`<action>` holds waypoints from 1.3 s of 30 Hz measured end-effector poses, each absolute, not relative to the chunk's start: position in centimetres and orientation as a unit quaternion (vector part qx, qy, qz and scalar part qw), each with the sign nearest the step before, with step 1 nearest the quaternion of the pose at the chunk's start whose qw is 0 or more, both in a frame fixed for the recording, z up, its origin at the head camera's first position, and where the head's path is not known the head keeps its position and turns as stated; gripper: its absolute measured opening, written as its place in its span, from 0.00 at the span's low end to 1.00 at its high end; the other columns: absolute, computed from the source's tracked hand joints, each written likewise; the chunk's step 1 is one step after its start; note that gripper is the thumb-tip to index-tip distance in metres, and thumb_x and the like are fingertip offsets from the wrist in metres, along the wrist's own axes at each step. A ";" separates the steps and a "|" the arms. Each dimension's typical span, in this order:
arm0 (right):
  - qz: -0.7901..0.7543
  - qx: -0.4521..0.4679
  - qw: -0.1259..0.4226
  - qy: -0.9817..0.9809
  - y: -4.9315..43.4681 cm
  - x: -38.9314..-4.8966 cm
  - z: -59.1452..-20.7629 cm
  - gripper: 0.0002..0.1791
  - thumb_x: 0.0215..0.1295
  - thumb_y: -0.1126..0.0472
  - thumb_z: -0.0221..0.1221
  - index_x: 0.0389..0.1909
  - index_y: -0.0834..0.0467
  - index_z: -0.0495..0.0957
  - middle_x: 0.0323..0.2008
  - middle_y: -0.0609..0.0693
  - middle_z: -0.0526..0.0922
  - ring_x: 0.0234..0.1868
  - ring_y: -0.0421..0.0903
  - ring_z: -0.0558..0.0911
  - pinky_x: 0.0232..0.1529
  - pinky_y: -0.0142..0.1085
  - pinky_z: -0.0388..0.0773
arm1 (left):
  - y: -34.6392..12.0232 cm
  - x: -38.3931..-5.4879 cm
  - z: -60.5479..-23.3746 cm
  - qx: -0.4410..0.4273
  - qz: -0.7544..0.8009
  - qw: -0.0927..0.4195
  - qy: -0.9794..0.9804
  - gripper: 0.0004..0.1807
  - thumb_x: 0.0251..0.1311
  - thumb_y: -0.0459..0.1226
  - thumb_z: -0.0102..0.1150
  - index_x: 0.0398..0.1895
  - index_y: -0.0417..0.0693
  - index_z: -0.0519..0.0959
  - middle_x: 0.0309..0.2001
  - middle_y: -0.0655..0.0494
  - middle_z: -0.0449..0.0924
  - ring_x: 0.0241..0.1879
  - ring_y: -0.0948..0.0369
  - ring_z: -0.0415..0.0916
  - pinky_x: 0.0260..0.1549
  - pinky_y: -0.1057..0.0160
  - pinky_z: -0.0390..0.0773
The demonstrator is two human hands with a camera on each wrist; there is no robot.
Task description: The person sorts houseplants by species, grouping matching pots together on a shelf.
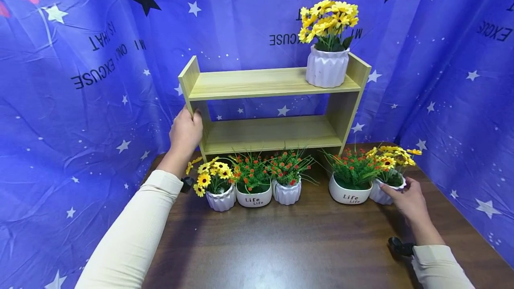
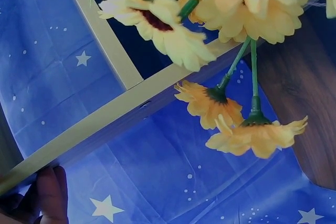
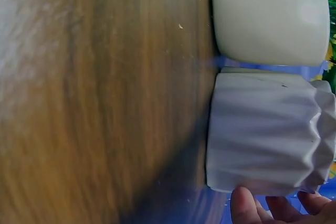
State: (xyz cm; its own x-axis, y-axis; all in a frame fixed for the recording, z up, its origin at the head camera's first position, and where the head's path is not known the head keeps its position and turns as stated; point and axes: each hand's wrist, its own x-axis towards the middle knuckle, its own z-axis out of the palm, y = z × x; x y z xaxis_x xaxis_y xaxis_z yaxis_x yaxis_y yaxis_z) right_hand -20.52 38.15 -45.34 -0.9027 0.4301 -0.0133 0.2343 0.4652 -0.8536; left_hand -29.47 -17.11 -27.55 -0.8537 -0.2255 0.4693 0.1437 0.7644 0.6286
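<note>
Left hand [image 1: 185,134] gripping wooden shelf [image 1: 257,82], fingers partly hidden; right hand [image 1: 410,202] against rightmost white pot [image 3: 260,129], hold unclear.

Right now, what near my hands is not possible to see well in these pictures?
Left hand: in the head view, some fingers are hidden behind the side of the shelf.
Shelf's lower part: in the head view, partly hidden by red flowers.
Right hand: in the right wrist view, cut off by the bottom edge.
Oval pot: same view, its lettering is cut off by the top edge.
</note>
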 end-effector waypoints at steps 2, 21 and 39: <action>0.486 -0.204 0.104 -0.843 38.0 -20.6 -45.5 0.54 0.66 0.50 0.62 0.73 0.75 0.38 0.68 0.78 0.55 0.66 0.67 0.62 0.51 0.38 0.73 | -17.1 -29.4 -27.6 0.021 -0.342 0.270 -0.900 0.18 0.75 0.46 0.39 0.49 0.42 0.73 0.54 0.39 0.78 0.53 0.36 0.75 0.47 0.34 0.70; 0.497 -0.237 0.144 -0.822 37.2 -21.4 -46.5 0.54 0.61 0.54 0.66 0.70 0.74 0.38 0.66 0.81 0.54 0.67 0.71 0.58 0.68 0.58 0.55 | -17.2 -29.4 -27.5 0.009 -0.341 0.268 -0.901 0.17 0.75 0.45 0.41 0.46 0.41 0.74 0.52 0.38 0.78 0.52 0.36 0.75 0.46 0.35 0.71; 0.512 -0.270 0.163 -0.799 37.6 -21.3 -46.6 0.52 0.62 0.49 0.66 0.72 0.72 0.45 0.68 0.73 0.59 0.65 0.63 0.64 0.58 0.42 0.70 | -17.3 -29.3 -27.4 0.009 -0.341 0.266 -0.902 0.17 0.75 0.46 0.40 0.47 0.42 0.73 0.52 0.38 0.78 0.53 0.36 0.75 0.46 0.34 0.71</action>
